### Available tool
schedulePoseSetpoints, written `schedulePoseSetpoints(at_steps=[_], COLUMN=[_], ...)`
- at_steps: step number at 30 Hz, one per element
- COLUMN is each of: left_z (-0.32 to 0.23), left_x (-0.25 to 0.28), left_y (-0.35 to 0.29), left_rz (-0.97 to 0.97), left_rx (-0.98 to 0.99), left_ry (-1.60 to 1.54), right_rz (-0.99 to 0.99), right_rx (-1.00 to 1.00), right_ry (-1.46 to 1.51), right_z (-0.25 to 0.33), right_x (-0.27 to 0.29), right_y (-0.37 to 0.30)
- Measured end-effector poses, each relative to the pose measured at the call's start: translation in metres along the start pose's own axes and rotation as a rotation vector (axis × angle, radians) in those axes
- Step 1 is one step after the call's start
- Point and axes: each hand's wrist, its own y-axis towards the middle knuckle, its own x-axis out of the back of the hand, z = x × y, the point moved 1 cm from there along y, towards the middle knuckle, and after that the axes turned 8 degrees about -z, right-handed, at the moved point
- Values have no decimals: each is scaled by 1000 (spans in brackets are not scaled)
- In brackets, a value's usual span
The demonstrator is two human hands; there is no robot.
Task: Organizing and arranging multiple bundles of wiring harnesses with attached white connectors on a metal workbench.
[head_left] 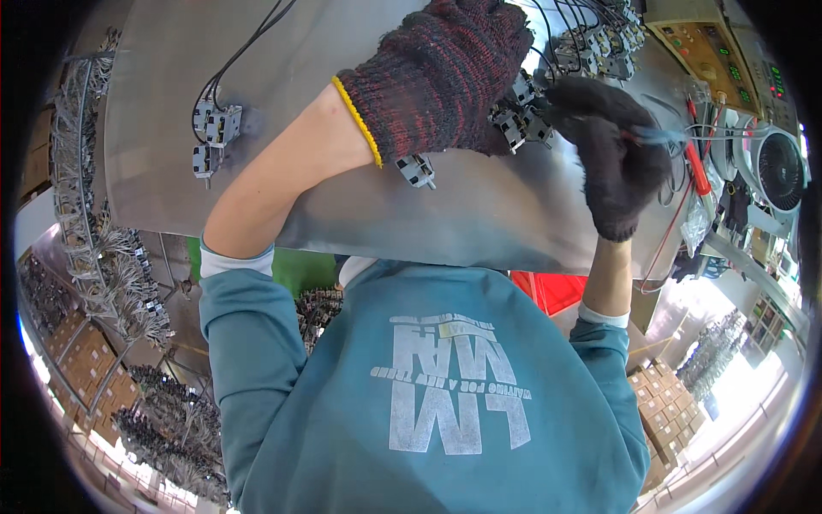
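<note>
My left hand [441,81], in a black and red knit glove with a yellow cuff, reaches across the metal table with its fingers curled. What lies under the fingers is hidden. Against its right side are small metal parts [522,120] with short shafts; black cables run nearby. Another metal part [417,171] lies by its wrist. To the right, my right hand [621,150], in a dark glove, is bent over with its fingers closed on a blurred light-blue piece [659,135], from which thin leads trail right. The dark thumb or finger side reaches toward the metal parts.
More cabled metal parts [218,128] lie at the left of the table [385,223], and a cluster [604,47] sits at the back right. Farther right are an instrument box [715,60], a red-handled tool [698,170] and a fan [777,170]. A rack of cables [116,283] hangs left.
</note>
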Motion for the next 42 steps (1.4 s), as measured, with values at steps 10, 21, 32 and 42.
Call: schedulePoseSetpoints(at_steps=[10, 21, 32, 42], left_z=[4, 4, 9, 6], left_x=[-2, -16, -19, -16], left_y=[-1, -12, -7, -10], left_rz=[-21, -176, -107, -141], left_rx=[-37, -110, -62, -83], left_ry=[-30, 50, 203, 63], right_rz=[-30, -180, -199, -273], right_rx=[-78, -36, -82, -23], right_ry=[64, -21, 38, -181], right_z=[-7, 10, 15, 16], right_x=[0, -27, -28, -30], right_y=[2, -32, -29, -32])
